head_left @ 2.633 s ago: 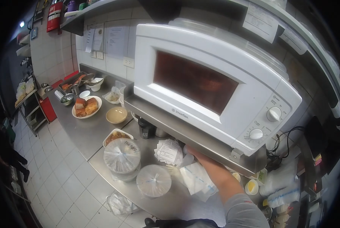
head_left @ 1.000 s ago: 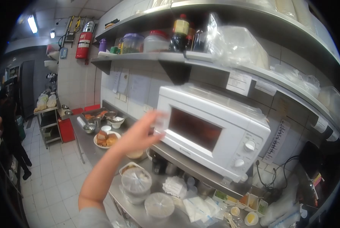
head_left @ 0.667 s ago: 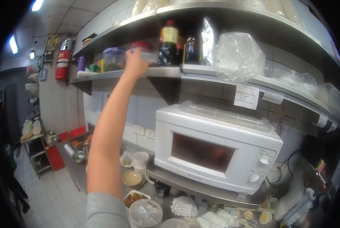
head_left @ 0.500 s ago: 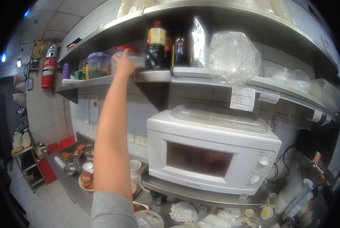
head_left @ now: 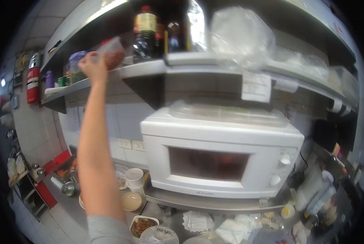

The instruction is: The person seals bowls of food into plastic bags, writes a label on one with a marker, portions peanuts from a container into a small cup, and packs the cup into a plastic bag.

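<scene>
My left hand [head_left: 95,70] is raised to the wall shelf, its fingers closed on a clear plastic jar [head_left: 114,55]. The jar has a red lid and reddish-brown contents, and it tilts over the shelf's front edge. Motion blurs the fingers a little. Just behind and left of the hand stands a clear jar with a purple lid [head_left: 77,61], partly covered by it. To the right of the held jar, a dark sauce bottle [head_left: 145,36] with a red cap and yellow label stands upright. My right hand is out of view.
Below the shelf [head_left: 145,70] a white microwave [head_left: 218,130] rests on a metal stand. The counter holds stacked white tubs [head_left: 134,177], a beige bowl [head_left: 131,201] and a food tray [head_left: 143,226]. A bagged white bundle [head_left: 241,38] overhangs the shelf edge; a fire extinguisher [head_left: 33,83] hangs left.
The red-lidded jar has gone from upright on the shelf to tilted in my left hand. The view has shifted, so shelf and microwave appear lower-left or higher, with more counter showing.
</scene>
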A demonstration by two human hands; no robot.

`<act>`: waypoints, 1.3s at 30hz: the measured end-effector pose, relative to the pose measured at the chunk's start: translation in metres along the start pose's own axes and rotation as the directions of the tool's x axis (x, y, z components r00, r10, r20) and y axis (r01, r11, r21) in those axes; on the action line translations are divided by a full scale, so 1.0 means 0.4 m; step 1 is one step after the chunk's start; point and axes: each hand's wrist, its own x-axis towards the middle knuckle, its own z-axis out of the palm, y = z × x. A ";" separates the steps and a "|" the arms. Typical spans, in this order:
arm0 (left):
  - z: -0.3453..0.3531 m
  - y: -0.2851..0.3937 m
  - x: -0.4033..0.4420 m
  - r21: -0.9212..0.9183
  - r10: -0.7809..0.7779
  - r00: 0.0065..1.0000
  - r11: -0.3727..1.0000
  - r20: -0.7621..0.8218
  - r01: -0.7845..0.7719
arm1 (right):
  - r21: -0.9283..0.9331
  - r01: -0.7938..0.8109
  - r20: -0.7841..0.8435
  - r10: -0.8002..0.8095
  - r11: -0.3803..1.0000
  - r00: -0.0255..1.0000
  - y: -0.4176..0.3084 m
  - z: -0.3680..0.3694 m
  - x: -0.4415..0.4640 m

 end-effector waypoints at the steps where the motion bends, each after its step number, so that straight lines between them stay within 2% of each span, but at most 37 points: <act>1: -0.012 -0.027 0.027 0.018 0.101 0.995 0.995 -0.007 -0.101 | 0.009 0.025 0.016 -0.025 1.000 1.000 0.001 0.009 0.013; 2: -0.039 -0.019 0.056 0.061 0.245 0.965 0.969 -0.095 -0.240 | 0.016 0.040 0.033 -0.040 0.999 0.999 0.000 0.012 0.026; 3: -0.068 -0.011 0.094 0.059 0.227 0.970 0.973 -0.087 -0.222 | 0.019 0.044 0.053 -0.045 0.999 0.998 -0.001 0.014 0.029; 4: -0.093 -0.039 0.135 0.045 0.370 0.924 0.929 -0.094 -0.367 | -0.056 0.046 0.035 -0.044 0.997 0.998 0.001 0.014 0.036; 5: -0.118 -0.081 0.178 -0.015 0.333 0.942 0.943 0.039 -0.333 | 0.078 -0.003 0.020 0.001 0.997 1.000 0.007 0.028 0.042; 6: -0.133 -0.169 0.222 -0.005 0.466 0.874 0.883 0.140 -0.470 | 0.098 -0.049 0.059 0.044 0.994 0.997 0.003 0.027 0.049; 7: -0.126 -0.131 0.103 -0.081 0.448 0.875 0.894 0.183 -0.441 | 0.125 -0.070 0.103 0.057 0.990 0.993 0.007 0.034 0.058; 9: -0.138 -0.047 -0.126 -0.202 0.243 0.880 0.964 0.407 -0.172 | 0.098 -0.035 0.187 0.016 0.995 0.982 0.026 0.052 0.060; 11: -0.224 -0.015 -0.290 -0.207 0.057 0.788 0.974 0.613 0.091 | 0.092 0.006 0.247 -0.029 0.996 0.969 0.030 0.072 0.065; 14: -0.469 0.048 -0.398 -0.062 -0.187 0.572 0.920 0.799 0.388 | 0.052 0.040 0.295 -0.054 0.998 0.954 0.016 0.087 0.074; 17: -0.722 0.138 -0.430 0.154 -0.385 0.298 0.800 0.874 0.580 | 0.039 0.081 0.394 -0.090 0.996 0.915 0.057 0.108 0.075; 19: -0.873 0.235 -0.459 0.319 -0.485 0.078 0.679 0.871 0.661 | 0.041 0.100 0.460 -0.108 0.994 0.881 0.112 0.114 0.071; 21: -0.989 0.366 -0.503 0.476 -0.540 -0.151 0.534 0.828 0.699 | 0.032 -0.039 0.439 0.021 0.999 0.898 0.171 0.101 0.082; 22: -1.020 0.452 -0.527 0.550 -0.545 -0.267 0.462 0.795 0.695 | 0.027 -0.055 0.440 0.037 0.998 0.897 0.191 0.084 0.092; 23: -1.053 0.545 -0.542 0.623 -0.533 -0.383 0.397 0.754 0.674 | -0.009 -0.036 0.314 0.037 0.999 0.949 0.213 0.068 0.103; 24: -1.096 0.757 -0.684 0.041 -0.236 0.026 0.271 0.971 0.962 | -0.052 -0.034 0.184 0.043 0.998 0.982 0.236 0.054 0.111; 25: -1.106 0.861 -0.750 0.050 -0.213 0.047 0.430 0.976 0.902 | -0.011 -0.013 0.111 0.014 1.000 0.994 0.236 0.022 0.129; 26: -1.123 0.936 -0.813 0.078 -0.143 -0.023 0.392 0.989 0.916 | 0.020 -0.002 0.038 0.001 1.000 0.999 0.233 -0.008 0.132; 28: -1.165 1.032 -0.935 0.167 -0.006 -0.176 0.349 0.984 0.922 | 0.295 -0.031 -0.012 0.037 0.955 0.999 0.208 -0.045 0.131; 30: -1.210 1.087 -1.046 0.230 0.099 -0.278 0.343 0.955 0.911 | 0.691 -0.182 0.215 0.041 0.699 0.976 0.182 -0.033 0.100; 31: -1.229 1.106 -1.101 0.234 0.168 -0.302 0.332 0.938 0.914 | 0.806 -0.374 0.375 0.093 0.458 0.922 0.163 -0.014 0.071; 32: -1.243 1.119 -1.138 0.239 0.233 -0.322 0.324 0.918 0.916 | 0.833 -0.528 0.521 0.088 0.165 0.849 0.133 0.010 0.028; 33: -1.253 1.123 -1.158 0.248 0.267 -0.341 0.327 0.901 0.912 | 0.830 -0.542 0.526 0.138 0.133 0.839 0.106 0.038 -0.011; 35: -1.252 1.116 -1.196 0.057 0.565 -0.338 0.456 0.753 0.888 | 0.834 -0.545 0.519 0.213 0.088 0.828 0.099 0.074 -0.058; 36: -1.245 1.094 -1.212 -0.019 0.655 -0.342 0.478 0.674 0.878 | 0.849 -0.523 0.529 0.183 -0.083 0.829 0.109 0.085 -0.073; 37: -1.223 1.109 -1.207 -0.018 0.671 -0.351 0.477 0.653 0.879 | 0.835 -0.489 0.533 0.148 -0.253 0.833 0.117 0.092 -0.087; 38: -1.189 1.134 -1.182 0.253 0.547 -0.539 0.512 0.641 0.821 | 0.834 -0.475 0.523 0.128 -0.281 0.842 0.120 0.086 -0.091; 39: -1.160 1.166 -1.163 0.505 0.412 -0.711 0.508 0.569 0.698 | 0.833 -0.468 0.524 0.148 -0.293 0.839 0.121 0.097 -0.097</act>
